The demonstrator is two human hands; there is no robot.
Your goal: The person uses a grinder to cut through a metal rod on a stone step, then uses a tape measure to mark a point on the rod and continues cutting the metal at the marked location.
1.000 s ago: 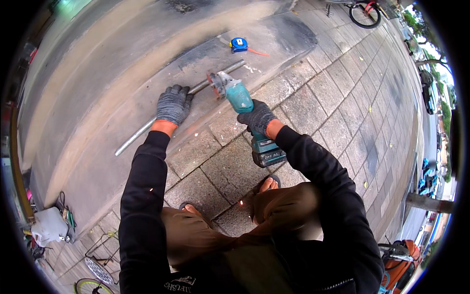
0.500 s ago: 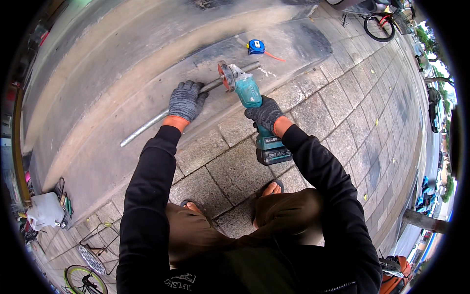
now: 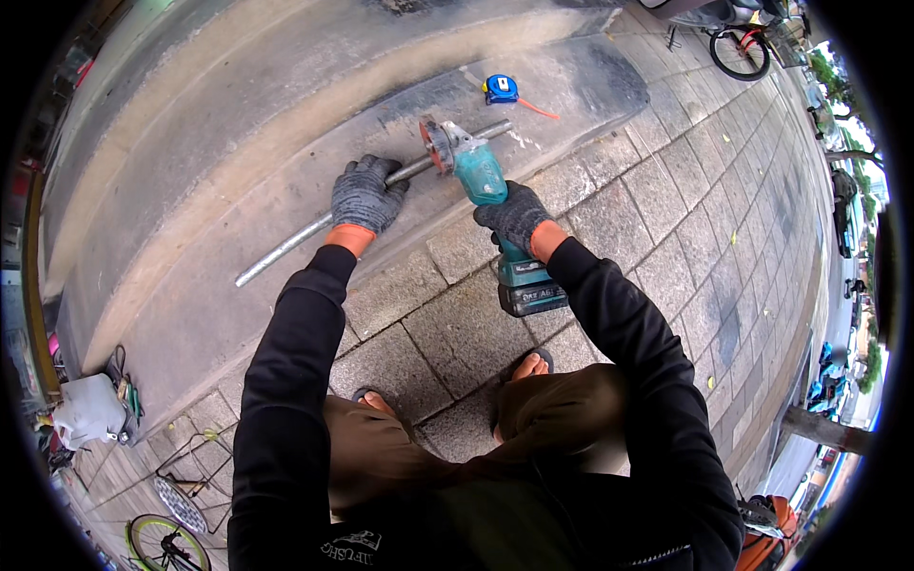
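Note:
A grey metal pipe (image 3: 284,250) lies slantwise along the lowest stone step. My left hand (image 3: 367,195), in a grey knit glove with an orange cuff, is closed over the pipe's middle and presses it to the step. In my gloved right hand (image 3: 519,217) is a teal cordless angle grinder (image 3: 479,173), its battery pack pointing back toward me. The grinder's reddish disc (image 3: 436,146) stands across the pipe between my left hand and the pipe's far end; whether it touches the metal I cannot tell.
A blue tape measure (image 3: 500,89) with an orange strap lies on the step beyond the pipe. Wide steps (image 3: 190,143) rise at the left, grey paving (image 3: 466,333) runs below. A white plastic jug (image 3: 88,411) stands lower left, bicycles (image 3: 739,53) at the edges.
The pipe and my left hand have shifted slightly to the right. The grinder's head has moved a little left along the pipe.

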